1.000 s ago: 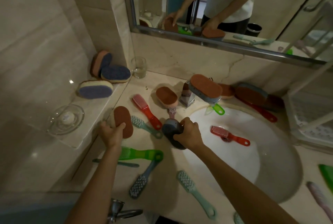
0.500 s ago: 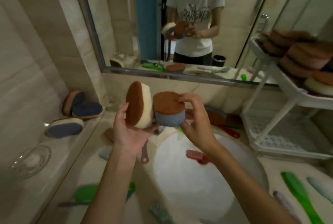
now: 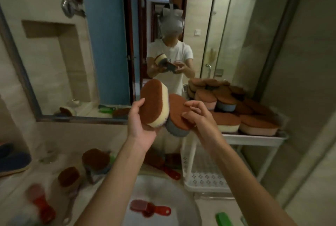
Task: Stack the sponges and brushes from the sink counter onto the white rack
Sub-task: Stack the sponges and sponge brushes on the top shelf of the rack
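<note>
My left hand (image 3: 140, 125) holds a brown-and-cream sponge (image 3: 154, 104) upright at chest height. Beside it, my right hand (image 3: 197, 116) grips a brown-topped grey sponge (image 3: 177, 116), tilted and touching the first one. Both are raised in front of the mirror, just left of the white rack (image 3: 254, 137). The rack's top shelf carries a heap of several brown sponges (image 3: 227, 102). Its lower shelf (image 3: 203, 178) looks bare. Down on the counter lie more brown sponges (image 3: 94, 158) and red brushes (image 3: 151, 209), blurred.
A white sink basin (image 3: 163, 198) lies below my arms. A green brush (image 3: 222, 219) rests at the bottom right. Blue sponges (image 3: 12, 160) sit on the left ledge. The mirror (image 3: 91, 43) shows a person in a white shirt. A glass shower door stands to the right.
Both hands rose with their sponges from near the basin toward the rack's top shelf. My view tilted upward, and the right-hand sponge now tilts against the left one.
</note>
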The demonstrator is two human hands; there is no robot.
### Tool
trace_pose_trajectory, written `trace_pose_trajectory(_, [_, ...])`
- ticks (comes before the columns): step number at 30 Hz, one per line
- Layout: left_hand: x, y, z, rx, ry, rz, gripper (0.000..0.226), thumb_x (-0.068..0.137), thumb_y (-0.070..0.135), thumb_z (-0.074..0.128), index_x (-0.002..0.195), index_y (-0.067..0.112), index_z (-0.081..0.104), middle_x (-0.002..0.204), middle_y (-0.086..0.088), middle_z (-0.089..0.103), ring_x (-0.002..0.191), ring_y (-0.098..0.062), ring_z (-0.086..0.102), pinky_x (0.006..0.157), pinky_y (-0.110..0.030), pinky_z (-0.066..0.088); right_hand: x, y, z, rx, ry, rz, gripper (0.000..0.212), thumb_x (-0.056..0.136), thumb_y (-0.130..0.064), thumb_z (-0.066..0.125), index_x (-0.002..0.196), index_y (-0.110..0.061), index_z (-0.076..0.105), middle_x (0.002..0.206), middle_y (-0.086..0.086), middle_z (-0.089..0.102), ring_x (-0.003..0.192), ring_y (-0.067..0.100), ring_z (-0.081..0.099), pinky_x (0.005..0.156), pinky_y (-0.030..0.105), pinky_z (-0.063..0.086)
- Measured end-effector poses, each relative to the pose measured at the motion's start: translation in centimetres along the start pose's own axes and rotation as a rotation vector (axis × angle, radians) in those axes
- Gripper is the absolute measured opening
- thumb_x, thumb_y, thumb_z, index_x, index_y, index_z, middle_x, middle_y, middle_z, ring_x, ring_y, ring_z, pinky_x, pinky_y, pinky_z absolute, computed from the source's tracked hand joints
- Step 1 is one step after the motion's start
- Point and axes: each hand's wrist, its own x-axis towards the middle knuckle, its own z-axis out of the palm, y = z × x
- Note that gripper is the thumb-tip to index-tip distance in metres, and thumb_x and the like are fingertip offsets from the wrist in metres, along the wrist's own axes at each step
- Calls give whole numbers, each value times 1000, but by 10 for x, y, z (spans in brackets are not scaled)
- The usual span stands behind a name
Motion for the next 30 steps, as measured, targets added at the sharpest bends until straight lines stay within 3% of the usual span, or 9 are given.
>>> trace_pose_trajectory(3, [12,-29,46,65,-22,-2,26,84,34,52,102,19,63,94,-7,67,86,-24,62,67,-32,51,9,-23,-51,-3,56,14,21,85,-6,59,99,-20,55,98,-1,58,79,12,58,51,17,48])
trace_pose_trajectory(8, [42,-57,107,121,-22,-71,11,86,30,54,94,23,56,100,-11,59,92,-28,57,73,-40,51,35,-51,-127,59,267,20,19,86,-14,60,103,-23,57,102,1,57,92,19,58,69,33,55])
trace_pose_trajectory(14, [86,-79,156,202,-24,-143,10,87,31,53,88,21,53,99,-9,55,89,-28,54,81,-48,47,87,-51,-196,52,432,55,17,84,-9,59,97,-20,58,96,5,58,83,17,57,61,26,48])
trace_pose_trajectory(19, [121,-95,173,206,1,-209,40,88,31,51,125,16,48,127,-13,53,112,-32,51,81,-46,45,122,-29,-219,-115,540,109,20,83,-6,57,101,-14,62,109,10,59,99,25,54,65,29,46])
trace_pose_trajectory(27, [151,-112,167,225,-68,-286,48,89,35,49,133,16,45,135,-14,51,122,-34,48,96,-53,39,142,-11,-221,-252,463,117,15,83,-6,53,86,-19,60,102,7,58,96,24,54,77,33,44])
trace_pose_trajectory(30, [156,-113,161,197,-90,-296,48,90,34,47,133,15,45,136,-15,50,123,-35,47,99,-55,37,143,-4,-219,-315,449,120,13,89,-12,48,95,-17,58,96,2,54,83,15,51,66,27,44])
